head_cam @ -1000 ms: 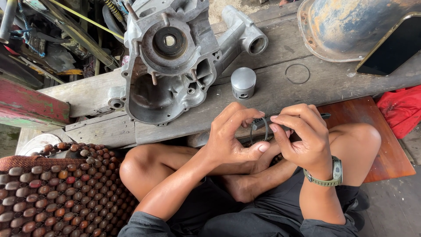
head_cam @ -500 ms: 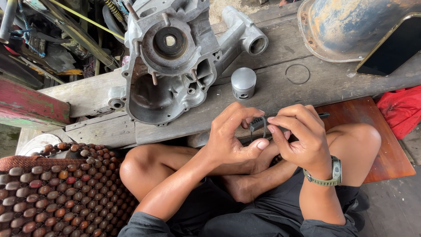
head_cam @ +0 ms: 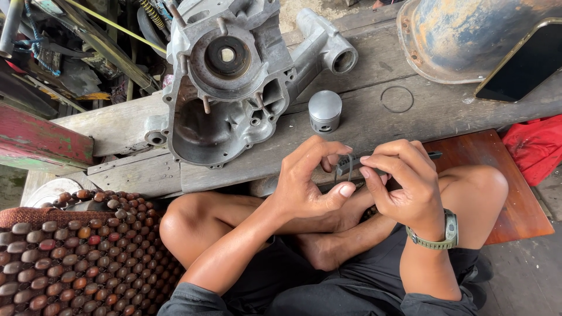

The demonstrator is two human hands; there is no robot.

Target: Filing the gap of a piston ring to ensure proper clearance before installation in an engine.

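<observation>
Both hands, left hand and right hand, pinch a thin dark metal ring beside a grey piston.

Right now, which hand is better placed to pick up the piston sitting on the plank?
The left hand, probably. It sits nearer the piston, just below it, pinching only the thin ring. The right hand lies further off and grips the dark tool.

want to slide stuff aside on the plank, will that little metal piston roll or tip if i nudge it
The piston stands upright on its flat end on the wooden plank, so a low nudge would probably slide it. Pushed near its domed top it might tip, and then its round body could roll. Being solid-looking metal, it is likely heavy for its size.
</observation>
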